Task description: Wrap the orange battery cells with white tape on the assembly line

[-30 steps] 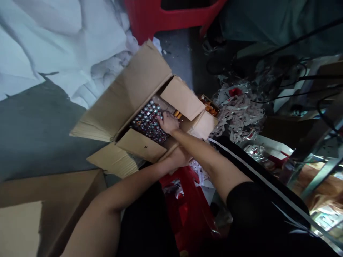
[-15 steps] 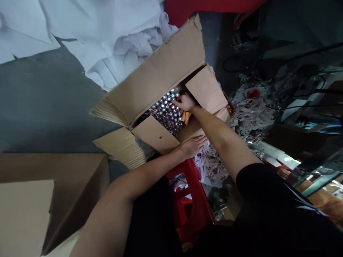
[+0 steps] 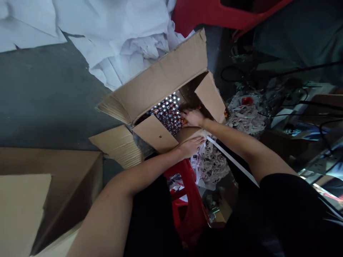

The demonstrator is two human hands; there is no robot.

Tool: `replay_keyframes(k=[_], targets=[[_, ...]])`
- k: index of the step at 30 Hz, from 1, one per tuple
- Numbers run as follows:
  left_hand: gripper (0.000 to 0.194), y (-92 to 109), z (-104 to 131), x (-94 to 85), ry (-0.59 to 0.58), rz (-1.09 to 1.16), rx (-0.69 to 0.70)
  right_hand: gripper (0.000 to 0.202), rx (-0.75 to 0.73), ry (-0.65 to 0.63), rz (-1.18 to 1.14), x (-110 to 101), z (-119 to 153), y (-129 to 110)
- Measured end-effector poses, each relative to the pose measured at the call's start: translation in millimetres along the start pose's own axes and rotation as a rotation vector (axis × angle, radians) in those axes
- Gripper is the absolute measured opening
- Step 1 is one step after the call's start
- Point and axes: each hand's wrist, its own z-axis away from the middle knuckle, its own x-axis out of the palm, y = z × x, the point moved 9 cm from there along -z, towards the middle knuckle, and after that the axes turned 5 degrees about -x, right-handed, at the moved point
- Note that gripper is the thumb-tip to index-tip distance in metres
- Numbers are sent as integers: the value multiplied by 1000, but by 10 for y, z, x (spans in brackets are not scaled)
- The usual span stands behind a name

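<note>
An open cardboard box (image 3: 166,73) holds many cylindrical batteries (image 3: 167,109), standing on end and packed tightly with their shiny ends up. Inside it, at the right edge of the packed batteries, my right hand (image 3: 194,117) is closed, its fingers curled down over orange-sided batteries (image 3: 184,121); the fingertips are partly hidden. My left hand (image 3: 191,146) lies flat on the box's near flap, fingers stretched out and holding nothing. A small inner flap marked with a letter (image 3: 155,134) covers part of the batteries on the left.
White sheets (image 3: 112,25) spread over the floor behind the box. A red plastic stool (image 3: 194,200) stands close by my legs, near shredded paper strips (image 3: 210,162). Another large cardboard box (image 3: 66,167) is at lower left. Cables (image 3: 302,103) and plastic scraps lie on the right.
My right hand has moved from the far right part of the standing batteries toward me, over the orange batteries lying there. My left hand stays on the flap. The view has shifted slightly.
</note>
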Motion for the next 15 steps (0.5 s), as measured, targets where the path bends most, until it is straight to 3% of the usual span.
replay_keyframes(k=[4, 9, 15], targets=[[46, 9, -3, 47, 20, 40, 9, 71, 138, 17, -27, 19, 62, -27], [42, -17, 4, 16, 47, 66, 13, 78, 335, -59, -138, 22, -33, 74], [31, -15, -2, 4, 65, 80, 37, 59, 365, -58, -111, 45, -62, -57]])
